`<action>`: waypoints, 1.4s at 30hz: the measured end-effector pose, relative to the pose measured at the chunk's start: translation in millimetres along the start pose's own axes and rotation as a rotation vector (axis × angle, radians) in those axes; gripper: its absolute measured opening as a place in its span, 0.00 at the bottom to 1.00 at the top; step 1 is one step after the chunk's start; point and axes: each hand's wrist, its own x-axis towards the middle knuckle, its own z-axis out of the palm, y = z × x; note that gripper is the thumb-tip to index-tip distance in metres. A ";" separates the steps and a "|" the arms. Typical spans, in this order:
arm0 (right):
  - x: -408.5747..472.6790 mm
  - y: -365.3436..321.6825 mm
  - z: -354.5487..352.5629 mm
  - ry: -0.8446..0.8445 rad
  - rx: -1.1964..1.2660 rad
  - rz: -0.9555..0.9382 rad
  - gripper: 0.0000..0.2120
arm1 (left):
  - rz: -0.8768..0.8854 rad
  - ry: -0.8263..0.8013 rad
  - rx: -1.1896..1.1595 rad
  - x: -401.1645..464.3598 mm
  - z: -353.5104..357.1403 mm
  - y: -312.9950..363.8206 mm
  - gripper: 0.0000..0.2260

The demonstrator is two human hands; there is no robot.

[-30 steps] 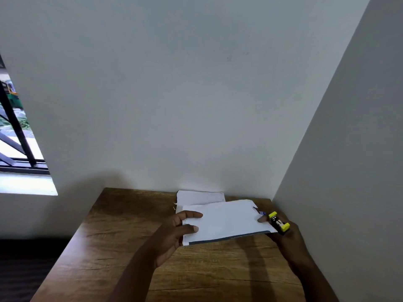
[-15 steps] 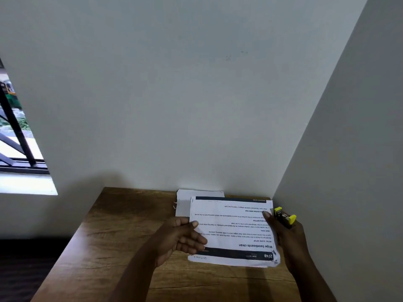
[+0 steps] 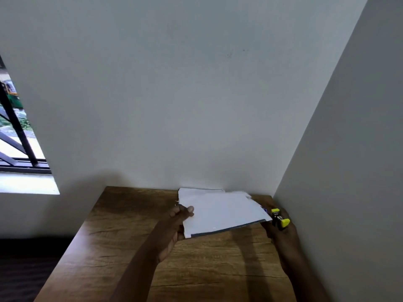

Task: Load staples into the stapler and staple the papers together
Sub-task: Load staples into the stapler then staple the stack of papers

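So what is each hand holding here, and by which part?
The left hand pinches the papers at their left edge, lifted off the table. The right hand holds the stapler by its body, at the papers' right corner.

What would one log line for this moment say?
left hand: grips papers at their left edge | right hand: holds yellow-black stapler at their right corner | papers: lifted above wooden table

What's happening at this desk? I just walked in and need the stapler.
A person holds a sheaf of papers above the wooden desk, the left hand pinching its left edge. The right hand holds a small yellow-and-black stapler at the right corner. More paper lies behind, against the wall.
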 end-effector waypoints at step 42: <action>50.1 75.9 60.4 -0.050 -0.409 0.276 0.07 | 0.204 0.353 0.924 66.1 -46.0 -57.9 0.12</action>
